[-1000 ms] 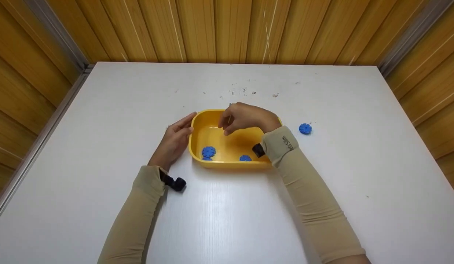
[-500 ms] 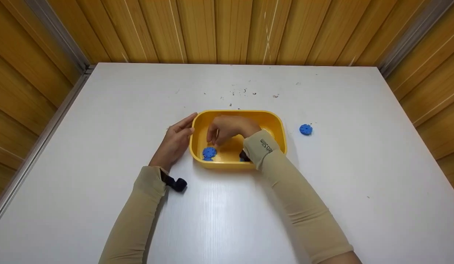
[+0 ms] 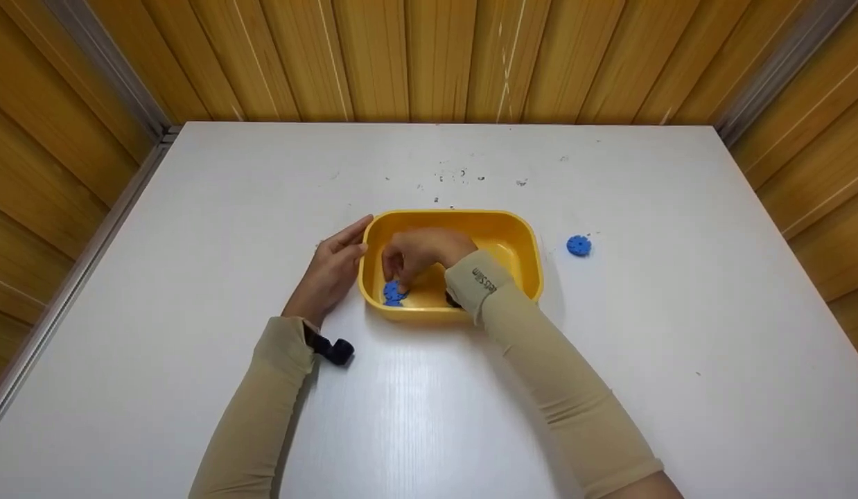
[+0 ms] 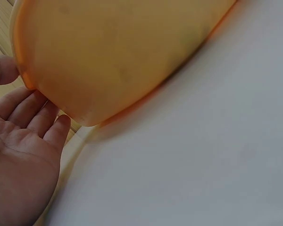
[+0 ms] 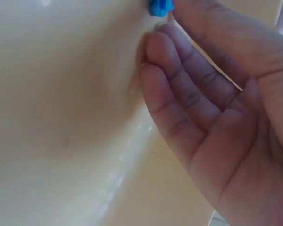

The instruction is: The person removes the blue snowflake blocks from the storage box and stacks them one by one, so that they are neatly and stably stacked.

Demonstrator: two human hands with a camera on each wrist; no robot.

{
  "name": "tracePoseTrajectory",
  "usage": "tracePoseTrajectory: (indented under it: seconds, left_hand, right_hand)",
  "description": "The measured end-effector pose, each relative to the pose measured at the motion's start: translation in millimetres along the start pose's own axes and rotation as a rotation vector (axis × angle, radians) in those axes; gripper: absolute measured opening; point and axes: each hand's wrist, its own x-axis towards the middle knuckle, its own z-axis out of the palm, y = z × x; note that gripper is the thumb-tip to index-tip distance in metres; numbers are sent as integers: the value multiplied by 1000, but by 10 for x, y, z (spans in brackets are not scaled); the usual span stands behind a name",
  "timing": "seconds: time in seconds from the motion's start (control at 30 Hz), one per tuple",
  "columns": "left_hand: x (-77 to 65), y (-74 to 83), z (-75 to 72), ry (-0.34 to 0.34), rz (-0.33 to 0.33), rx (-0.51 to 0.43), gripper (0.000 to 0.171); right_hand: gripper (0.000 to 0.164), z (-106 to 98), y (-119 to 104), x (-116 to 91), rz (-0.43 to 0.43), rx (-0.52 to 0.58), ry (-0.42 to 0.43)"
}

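A yellow plastic tub (image 3: 522, 222) stands on the white table. My left hand (image 3: 330, 267) holds its left side, thumb at the rim and fingers against the outer wall; the left wrist view shows these fingers (image 4: 45, 113) under the lip. Inside the tub my right hand (image 3: 425, 251) reaches down to the left end. Its thumb and forefinger pinch a blue notched building disc (image 3: 391, 291), while another blue disc (image 3: 393, 303) lies partly hidden below it. In the right wrist view a bit of blue disc (image 5: 160, 6) shows at the thumb, other fingers curled beside it.
A loose blue disc (image 3: 579, 245) lies on the white table (image 3: 678, 312) to the right of the tub. Dark specks mark the tabletop behind the tub. Yellow wood-look panels (image 3: 436, 62) rise at the back and both sides.
My right hand has moved down and left inside the tub, from above its middle to the discs at the left end. My left hand stays on the tub's side.
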Motion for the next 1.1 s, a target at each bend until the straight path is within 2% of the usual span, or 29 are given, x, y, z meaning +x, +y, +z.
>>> tracePoseTrajectory:
  seconds: [0.27, 0.67, 1.1]
  left_hand:
    - [8, 22, 9, -5, 7, -9, 58]
    - [-4, 10, 4, -23, 23, -35, 59]
    - [-8, -1, 11, 16, 5, -27, 59]
  right_hand:
    - [18, -9, -46, -8, 23, -29, 12]
    - [13, -42, 41, -98, -5, -6, 115]
    - [10, -105, 165, -218, -20, -14, 145]
